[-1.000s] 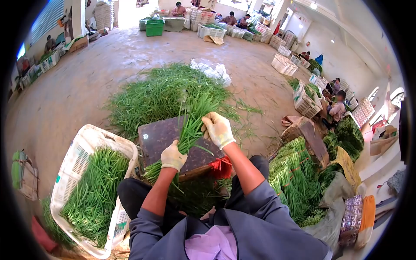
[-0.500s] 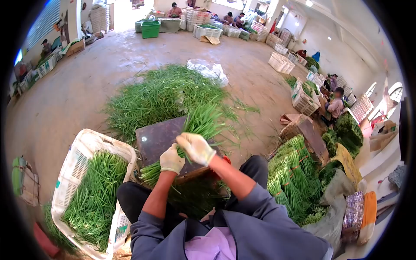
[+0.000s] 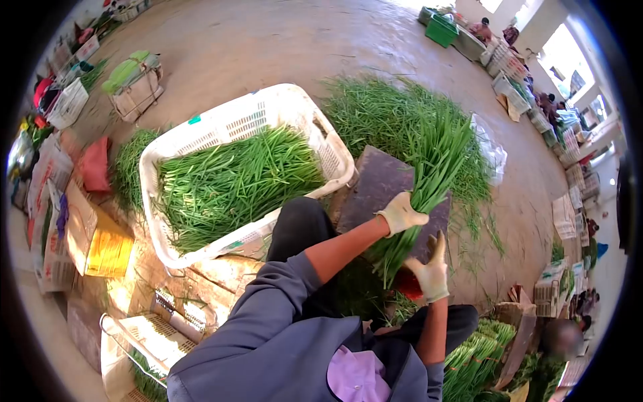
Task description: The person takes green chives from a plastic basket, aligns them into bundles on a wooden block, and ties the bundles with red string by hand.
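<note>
My left hand (image 3: 402,213), in a pale glove, is closed around a bunch of long green chives (image 3: 439,157). The leafy tops point away from me, and the lower ends hang toward my lap. Just right of the lower stalks, my gloved right hand (image 3: 432,271) is open, thumb and fingers apart and holding nothing I can see. Under the bunch lies a dark board (image 3: 382,181) across my knees or a low stand; I cannot tell which. Something red (image 3: 407,284) shows beside my right hand, partly hidden.
A white plastic crate (image 3: 151,194) of chives stands left of my knee. Beyond the board a loose heap of greens (image 3: 375,110) covers the floor, with a clear plastic bag (image 3: 492,151). Tied bundles (image 3: 479,352) lie at my right. Several people sit along the far wall.
My view has swung left, bringing the white crate toward the middle. My right hand has come off the chives and opened, while my left keeps hold of the bunch.
</note>
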`<action>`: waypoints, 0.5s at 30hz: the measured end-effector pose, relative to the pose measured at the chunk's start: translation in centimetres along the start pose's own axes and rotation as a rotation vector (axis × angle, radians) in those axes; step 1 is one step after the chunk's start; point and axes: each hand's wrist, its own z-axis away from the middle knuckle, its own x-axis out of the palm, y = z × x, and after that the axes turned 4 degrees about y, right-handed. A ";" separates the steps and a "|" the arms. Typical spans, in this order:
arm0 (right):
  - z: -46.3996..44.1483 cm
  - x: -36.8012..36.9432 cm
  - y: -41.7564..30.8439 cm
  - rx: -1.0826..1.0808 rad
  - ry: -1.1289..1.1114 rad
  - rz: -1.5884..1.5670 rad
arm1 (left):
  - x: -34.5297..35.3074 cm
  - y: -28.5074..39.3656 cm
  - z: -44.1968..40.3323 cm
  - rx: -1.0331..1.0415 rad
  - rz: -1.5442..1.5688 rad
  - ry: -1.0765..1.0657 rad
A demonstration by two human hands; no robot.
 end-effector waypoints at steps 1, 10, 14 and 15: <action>-0.5 1.8 0.0 -0.029 0.011 0.079 | 0.2 -1.4 -0.1 -0.153 0.235 -0.027; 0.1 5.2 2.4 0.062 -0.036 -0.522 | -0.2 -2.6 -0.9 -0.375 0.913 0.094; 0.8 6.4 4.0 0.014 -0.103 -0.667 | 0.2 -2.7 -0.4 -0.366 0.899 0.072; 1.7 7.6 3.1 0.018 -0.011 -0.773 | 0.5 -2.6 -0.1 -0.388 0.884 0.070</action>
